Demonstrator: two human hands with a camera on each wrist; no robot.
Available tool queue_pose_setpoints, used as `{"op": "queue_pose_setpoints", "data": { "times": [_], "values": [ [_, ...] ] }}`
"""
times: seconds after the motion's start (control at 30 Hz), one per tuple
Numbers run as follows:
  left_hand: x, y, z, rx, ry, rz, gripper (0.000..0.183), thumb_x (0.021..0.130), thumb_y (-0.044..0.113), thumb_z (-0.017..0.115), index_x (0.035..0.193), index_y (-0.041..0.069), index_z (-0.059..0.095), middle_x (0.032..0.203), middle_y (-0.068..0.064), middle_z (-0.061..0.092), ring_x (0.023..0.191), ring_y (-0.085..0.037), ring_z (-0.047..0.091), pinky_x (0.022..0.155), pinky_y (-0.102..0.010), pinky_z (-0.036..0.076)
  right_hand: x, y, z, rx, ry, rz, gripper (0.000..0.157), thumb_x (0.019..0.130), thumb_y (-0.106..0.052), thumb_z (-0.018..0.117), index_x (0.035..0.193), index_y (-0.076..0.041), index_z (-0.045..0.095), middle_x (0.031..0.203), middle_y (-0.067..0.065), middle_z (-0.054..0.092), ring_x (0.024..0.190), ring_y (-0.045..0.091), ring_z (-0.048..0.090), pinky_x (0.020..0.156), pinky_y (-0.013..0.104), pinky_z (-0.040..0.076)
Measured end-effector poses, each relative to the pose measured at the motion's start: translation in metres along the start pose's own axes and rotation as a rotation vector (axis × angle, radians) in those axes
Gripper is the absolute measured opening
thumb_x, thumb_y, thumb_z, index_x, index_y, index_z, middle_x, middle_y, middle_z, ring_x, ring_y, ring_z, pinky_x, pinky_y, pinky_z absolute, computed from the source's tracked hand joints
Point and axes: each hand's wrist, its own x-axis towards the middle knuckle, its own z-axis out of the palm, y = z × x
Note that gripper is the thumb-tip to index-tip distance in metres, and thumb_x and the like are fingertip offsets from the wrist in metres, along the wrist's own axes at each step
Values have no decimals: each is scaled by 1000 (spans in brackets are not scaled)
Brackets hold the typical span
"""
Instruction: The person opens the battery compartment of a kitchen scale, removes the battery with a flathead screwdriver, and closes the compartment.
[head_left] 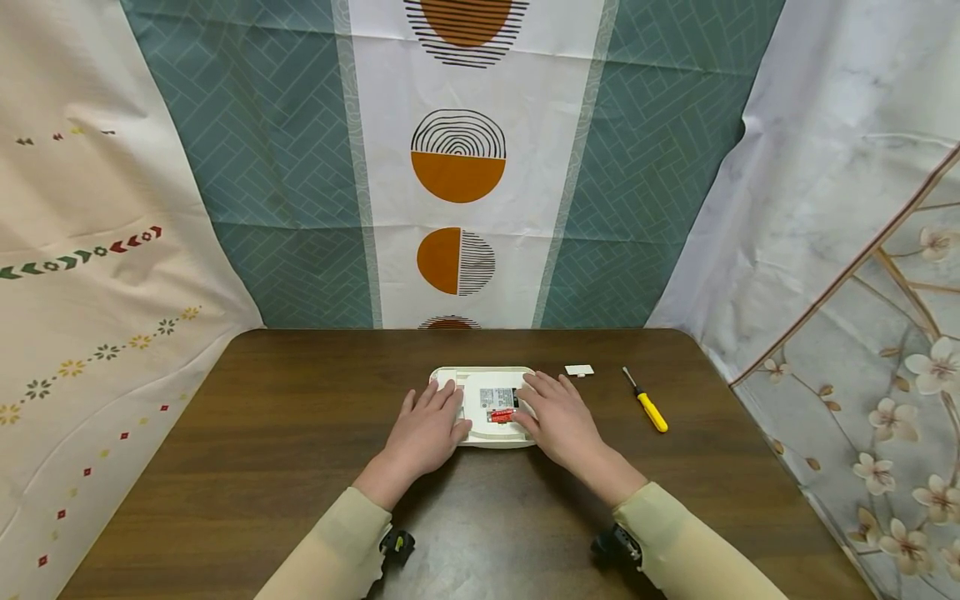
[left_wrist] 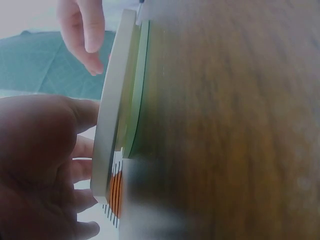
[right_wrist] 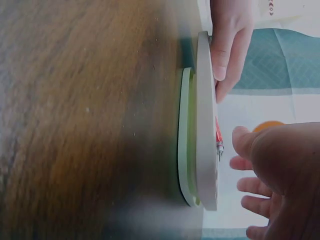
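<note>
A flat white device (head_left: pixel 487 437) with rounded corners lies on the table, a printed label and an uncovered battery slot facing up. One red battery (head_left: pixel 501 416) sits in that slot. Seen edge-on in the left wrist view, the device's white body (left_wrist: pixel 111 115) rises over a pale green lower layer (left_wrist: pixel 137 95). My left hand (head_left: pixel 425 429) rests on the device's left end with fingers extended. Over the right end is my right hand (head_left: pixel 561 417), fingers spread and thumb near the battery; the right wrist view shows a gap between that thumb and the device.
A small white battery cover (head_left: pixel 579 370) with a tab lies right of the device. Farther right is a screwdriver (head_left: pixel 649 409) with a yellow handle, its tip pointing away. Patterned cloths hang behind the brown wooden table (head_left: pixel 300 400) and at both sides.
</note>
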Motion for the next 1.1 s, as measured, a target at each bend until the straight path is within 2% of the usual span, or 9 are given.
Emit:
{"op": "queue_pose_setpoints", "data": {
  "times": [0.37,0.63,0.9,1.1],
  "values": [
    [2,0,0,0,-5,-2,63,116,42,58,166,6,49,175,-14,40,165,-41,28,130,-68,20,4,-3,7,27,47,-23,23,99,-28,86,111,-10,77,142,18,71,142,40,60,125,65,35],
    [1,0,1,4,-3,-1,63,116,43,56,167,7,48,176,-14,39,165,-41,28,130,-68,20,7,-3,12,11,75,-48,22,98,-27,88,105,-10,76,129,13,74,130,36,65,121,65,40],
    [1,-1,1,-4,0,2,63,116,43,56,167,6,49,176,-15,39,165,-41,28,130,-68,20,9,-5,11,26,105,-89,20,95,-15,90,97,-8,72,112,10,71,116,35,67,111,56,49],
    [0,0,0,-5,3,4,63,116,43,56,166,6,49,175,-15,39,165,-41,28,130,-68,20,13,-8,7,35,64,-68,23,92,-13,92,92,-8,69,108,11,69,112,36,65,105,56,52]
  ]
}}
